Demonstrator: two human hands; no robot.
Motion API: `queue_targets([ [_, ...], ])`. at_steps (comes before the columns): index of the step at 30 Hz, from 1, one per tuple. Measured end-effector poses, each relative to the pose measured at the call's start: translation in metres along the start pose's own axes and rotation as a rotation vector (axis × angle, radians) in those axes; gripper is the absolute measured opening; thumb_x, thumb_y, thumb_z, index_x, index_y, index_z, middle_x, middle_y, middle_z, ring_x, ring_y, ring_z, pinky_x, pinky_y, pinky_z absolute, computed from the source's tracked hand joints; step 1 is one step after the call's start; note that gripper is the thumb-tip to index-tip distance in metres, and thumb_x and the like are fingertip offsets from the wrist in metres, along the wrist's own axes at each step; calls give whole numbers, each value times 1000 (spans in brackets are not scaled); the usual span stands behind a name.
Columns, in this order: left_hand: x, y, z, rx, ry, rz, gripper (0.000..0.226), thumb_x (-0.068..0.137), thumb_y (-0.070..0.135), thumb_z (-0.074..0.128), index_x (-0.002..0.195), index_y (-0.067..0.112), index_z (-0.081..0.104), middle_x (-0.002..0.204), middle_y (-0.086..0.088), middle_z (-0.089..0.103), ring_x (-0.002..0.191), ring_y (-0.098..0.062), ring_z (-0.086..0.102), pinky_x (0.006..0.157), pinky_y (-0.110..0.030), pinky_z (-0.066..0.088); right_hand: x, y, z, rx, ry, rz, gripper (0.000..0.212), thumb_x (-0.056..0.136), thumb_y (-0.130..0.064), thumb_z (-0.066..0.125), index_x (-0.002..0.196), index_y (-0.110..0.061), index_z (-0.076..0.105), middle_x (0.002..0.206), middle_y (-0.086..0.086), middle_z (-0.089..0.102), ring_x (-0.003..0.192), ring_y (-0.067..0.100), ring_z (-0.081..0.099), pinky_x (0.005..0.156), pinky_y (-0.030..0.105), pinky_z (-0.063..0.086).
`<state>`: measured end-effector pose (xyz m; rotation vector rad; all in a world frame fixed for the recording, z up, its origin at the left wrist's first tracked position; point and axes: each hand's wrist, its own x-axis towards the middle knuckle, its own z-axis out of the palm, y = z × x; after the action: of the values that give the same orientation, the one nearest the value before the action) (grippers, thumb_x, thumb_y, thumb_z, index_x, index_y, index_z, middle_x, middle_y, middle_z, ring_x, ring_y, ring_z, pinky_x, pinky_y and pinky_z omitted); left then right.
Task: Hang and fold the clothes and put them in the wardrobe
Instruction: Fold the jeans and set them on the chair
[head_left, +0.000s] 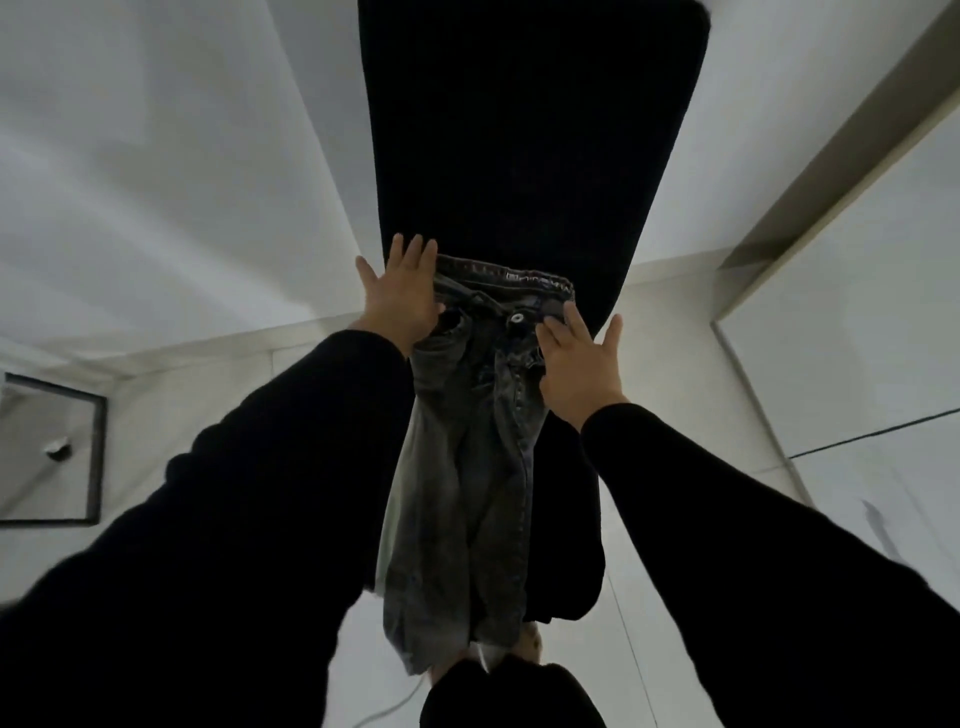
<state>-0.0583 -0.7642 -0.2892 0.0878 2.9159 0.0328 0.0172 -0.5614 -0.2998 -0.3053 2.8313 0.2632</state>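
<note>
- There's a pair of grey washed jeans (467, 441) laid out on a long black board-like surface (530, 130), waistband at the far end, legs hanging off the near edge toward the person.
- Left hand (402, 301) is flat on the left side of the waistband, fingers spread and straight, not gripping anything, just pressing on the denim.
- Right hand (582, 364) is the same deal on the right side near the fly: palm down, fingers fanned out, thumb sticking off to the side. Nothing grasped there either.
- The metal waist button (517, 318) sits between the two hands, and the fly looks undone.
- Both arms are in black sleeves (753, 519).
- Pale floor (156, 156) all around, plus a white cabinet panel (857, 338) off to the right. Can't tell if that's the wardrobe.
- It's pretty dim, so the jean hems down near the person are hard to make out.
</note>
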Motion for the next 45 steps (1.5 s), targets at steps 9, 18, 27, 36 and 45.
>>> queue_targets([
  [9,52,16,65,-492,52,-357,109,84,26,69,149,19,-19,156,-9,17,142,-26,21,112,-56,20,44,15,55,35,61,5,57,94,-13,44,148,-19,27,156,1,27,149,22,-8,111,63,-6],
  [18,37,2,34,-619,127,-366,44,87,36,64,119,7,60,119,-15,62,114,-33,56,92,-35,44,26,28,29,67,105,43,36,92,-12,46,123,-25,59,127,-4,56,141,24,21,112,63,-1],
  [27,-53,10,-99,-598,232,-259,36,89,36,59,108,6,65,110,-15,65,106,-34,58,80,-32,42,-55,55,-95,43,199,30,39,91,-15,47,127,-29,56,125,-5,58,132,24,36,111,61,9],
  [36,-182,0,-199,-617,386,-212,33,89,36,58,111,11,66,112,-14,65,108,-35,58,90,-37,46,-186,60,-205,-79,378,52,28,93,-10,43,107,-25,62,105,-3,63,106,23,50,93,43,33],
  [45,-289,5,-320,-900,612,-72,36,81,41,67,104,14,70,104,-7,70,99,-27,64,86,-32,52,-307,55,-322,-31,676,61,20,97,-23,45,105,-27,64,100,-4,60,108,23,47,76,35,26],
])
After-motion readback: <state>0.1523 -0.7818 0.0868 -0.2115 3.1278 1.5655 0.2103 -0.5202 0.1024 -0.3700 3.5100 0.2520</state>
